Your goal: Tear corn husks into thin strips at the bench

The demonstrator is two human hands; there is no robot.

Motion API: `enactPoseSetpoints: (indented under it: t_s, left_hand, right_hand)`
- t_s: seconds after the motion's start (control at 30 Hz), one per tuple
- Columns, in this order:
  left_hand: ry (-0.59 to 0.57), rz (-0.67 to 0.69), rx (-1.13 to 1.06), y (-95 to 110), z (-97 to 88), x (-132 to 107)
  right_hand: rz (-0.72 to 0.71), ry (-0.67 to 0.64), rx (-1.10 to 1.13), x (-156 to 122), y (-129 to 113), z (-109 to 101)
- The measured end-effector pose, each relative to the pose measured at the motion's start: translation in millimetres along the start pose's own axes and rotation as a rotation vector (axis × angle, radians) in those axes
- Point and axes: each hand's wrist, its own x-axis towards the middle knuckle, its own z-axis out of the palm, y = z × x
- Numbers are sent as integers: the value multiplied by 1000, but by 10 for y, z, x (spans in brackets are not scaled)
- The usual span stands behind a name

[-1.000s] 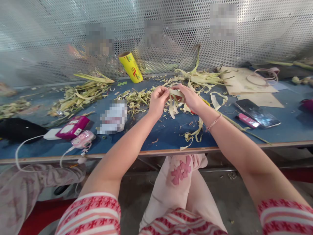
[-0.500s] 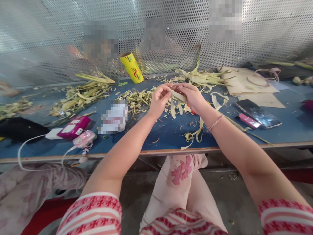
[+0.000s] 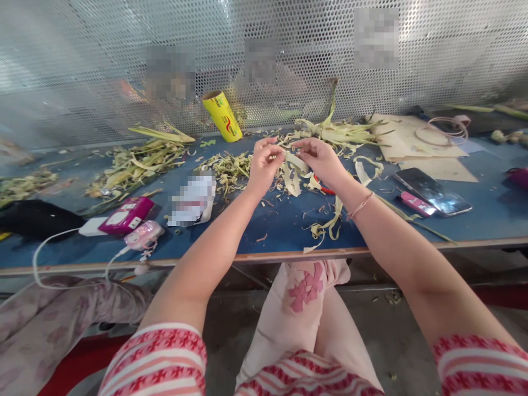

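Observation:
Between my hands, above the blue table (image 3: 264,231), is a pale, flat strip of dried plant leaf (image 3: 296,161). My left hand (image 3: 265,162) pinches its left end between thumb and fingertips. At the other end, my right hand (image 3: 319,159) has thumb and forefinger closed on the strip. Below it hangs another pale strip (image 3: 292,183). Something red and orange, partly hidden by the right hand, lies behind that wrist. Shredded leaf scraps (image 3: 229,169) are heaped left of my hands, and a bundle of pale stalks (image 3: 330,131) lies behind them.
A yellow cardboard tube (image 3: 223,116) leans at the mesh partition (image 3: 289,71). Husks (image 3: 148,159) are piled to the left, near a purple box (image 3: 127,214) and a pink charging case (image 3: 143,235). To the right lie a phone (image 3: 433,190), a pink lighter-sized object (image 3: 417,204) and brown sheets (image 3: 412,137).
My hands have moved slightly apart, the left one shifting left. More of the pale strip shows between them, and the hanging strips have changed position.

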Motion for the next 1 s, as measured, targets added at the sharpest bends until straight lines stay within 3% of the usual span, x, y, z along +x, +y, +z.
enactPoseSetpoints:
  t_s: [0.3,0.5,0.7,1.0]
  left_hand:
    - [-8,-295,-261,249,113,-59]
    - [34,-475,-366,404,162,-75]
    - [53,-468,-357,356,156,-80]
    - [77,-401,-252,264,133,-99]
  right_hand:
    - [20,-105,14,-47,-24,64]
    - [48,-81,22,-60,-37,69]
    - [47,-59,0,-60,-39,75]
    - [307,-197,301,-114,-130,135]
